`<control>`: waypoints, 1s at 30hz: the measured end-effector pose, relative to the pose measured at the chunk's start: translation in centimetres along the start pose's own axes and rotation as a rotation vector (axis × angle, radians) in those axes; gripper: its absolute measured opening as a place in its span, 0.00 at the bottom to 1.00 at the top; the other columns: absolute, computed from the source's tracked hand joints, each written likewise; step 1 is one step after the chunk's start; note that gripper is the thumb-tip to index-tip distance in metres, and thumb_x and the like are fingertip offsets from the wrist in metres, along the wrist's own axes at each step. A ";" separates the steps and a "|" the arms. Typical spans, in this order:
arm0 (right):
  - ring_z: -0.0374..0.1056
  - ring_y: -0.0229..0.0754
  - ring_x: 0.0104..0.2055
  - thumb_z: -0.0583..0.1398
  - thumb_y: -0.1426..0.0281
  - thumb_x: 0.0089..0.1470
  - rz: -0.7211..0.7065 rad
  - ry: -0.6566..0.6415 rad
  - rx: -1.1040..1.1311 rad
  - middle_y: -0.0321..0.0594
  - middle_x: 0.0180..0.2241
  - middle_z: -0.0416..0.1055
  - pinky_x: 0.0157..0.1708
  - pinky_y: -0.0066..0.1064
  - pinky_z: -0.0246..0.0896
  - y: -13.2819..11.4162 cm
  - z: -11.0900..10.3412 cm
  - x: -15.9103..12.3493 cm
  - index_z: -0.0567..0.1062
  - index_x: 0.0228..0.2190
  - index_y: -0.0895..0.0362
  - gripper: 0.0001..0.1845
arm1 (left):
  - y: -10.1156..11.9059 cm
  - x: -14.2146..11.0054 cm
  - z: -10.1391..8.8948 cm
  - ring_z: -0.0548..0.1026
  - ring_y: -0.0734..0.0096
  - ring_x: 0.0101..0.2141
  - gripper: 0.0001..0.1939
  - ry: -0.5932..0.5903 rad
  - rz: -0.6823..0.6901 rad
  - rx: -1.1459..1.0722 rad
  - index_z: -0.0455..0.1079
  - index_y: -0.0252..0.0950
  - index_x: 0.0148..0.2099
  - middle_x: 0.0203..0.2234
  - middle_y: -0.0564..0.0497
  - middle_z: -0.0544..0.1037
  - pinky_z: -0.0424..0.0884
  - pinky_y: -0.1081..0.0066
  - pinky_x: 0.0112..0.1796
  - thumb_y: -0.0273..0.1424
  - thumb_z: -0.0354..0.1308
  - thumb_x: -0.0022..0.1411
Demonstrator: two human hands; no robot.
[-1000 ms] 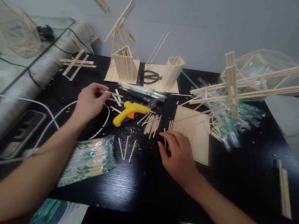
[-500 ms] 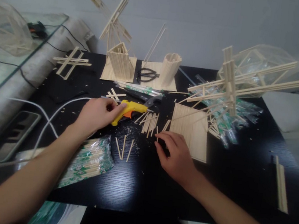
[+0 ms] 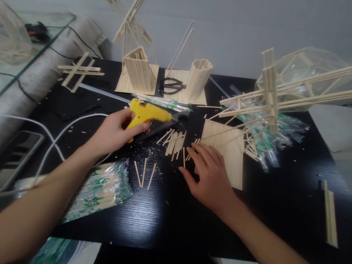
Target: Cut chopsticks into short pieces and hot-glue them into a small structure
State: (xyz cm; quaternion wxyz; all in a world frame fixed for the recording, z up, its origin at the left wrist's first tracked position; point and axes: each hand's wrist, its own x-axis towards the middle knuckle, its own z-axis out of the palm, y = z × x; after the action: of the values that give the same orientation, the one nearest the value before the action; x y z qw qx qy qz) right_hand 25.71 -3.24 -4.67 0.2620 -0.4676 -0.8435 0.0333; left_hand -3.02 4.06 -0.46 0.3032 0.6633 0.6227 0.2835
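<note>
My left hand (image 3: pixel 118 129) is closed round the handle of a yellow glue gun (image 3: pixel 148 114), lifted a little off the black table with its nozzle to the right. A translucent glue stick (image 3: pixel 104 92) sticks out of its back. My right hand (image 3: pixel 209 171) has thumb and fingers apart, close beside a short wooden stick (image 3: pixel 184 157). A pile of cut sticks (image 3: pixel 175 143) lies between the hands. Nearer to me, several sticks (image 3: pixel 144 173) are set out in a row. My right fingers partly cover a flat wooden stick panel (image 3: pixel 226 148).
A bagged pack of sticks (image 3: pixel 100 189) lies by my left forearm, near a white cable (image 3: pixel 49 151) and a power strip (image 3: pixel 16 162). Stick towers (image 3: pixel 141 72) and black scissors (image 3: pixel 172 86) stand or lie at the back. A stick windmill frame (image 3: pixel 272 97) juts over the right side.
My left hand has raised the glue gun and tilted it, and the glue stick behind it now shows. My right fingers have spread away from the short stick.
</note>
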 end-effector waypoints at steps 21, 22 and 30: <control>0.73 0.54 0.56 0.58 0.74 0.64 0.017 0.091 -0.094 0.50 0.44 0.81 0.61 0.52 0.64 -0.4 -0.4 -0.4 0.77 0.48 0.64 0.14 | -0.1 -0.3 0.7 0.71 0.70 0.25 0.07 -0.123 0.042 -0.265 0.69 0.37 0.33 0.23 0.52 0.74 0.67 0.70 0.29 0.34 0.62 0.56; 0.73 0.53 0.56 0.58 0.75 0.64 0.001 0.075 -0.077 0.48 0.44 0.82 0.62 0.51 0.63 -0.6 -0.4 -0.5 0.78 0.47 0.62 0.13 | 0.0 -0.3 0.7 0.71 0.70 0.25 0.07 -0.119 0.039 -0.262 0.69 0.37 0.33 0.23 0.52 0.74 0.67 0.70 0.28 0.34 0.62 0.55; 0.72 0.51 0.57 0.58 0.74 0.63 -0.054 -0.011 0.083 0.46 0.49 0.80 0.62 0.52 0.63 -0.5 -0.6 -0.1 0.79 0.49 0.59 0.15 | -0.5 -0.2 0.8 0.71 0.69 0.25 0.08 -0.124 0.100 -0.138 0.70 0.37 0.33 0.23 0.51 0.74 0.66 0.68 0.29 0.36 0.59 0.59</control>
State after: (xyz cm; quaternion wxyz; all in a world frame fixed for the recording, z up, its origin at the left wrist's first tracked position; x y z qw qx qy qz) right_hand 25.70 -3.72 -4.06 0.2771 -0.4331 -0.8553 0.0636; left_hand -2.76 3.86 -1.32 0.3717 0.6872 0.5479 0.2989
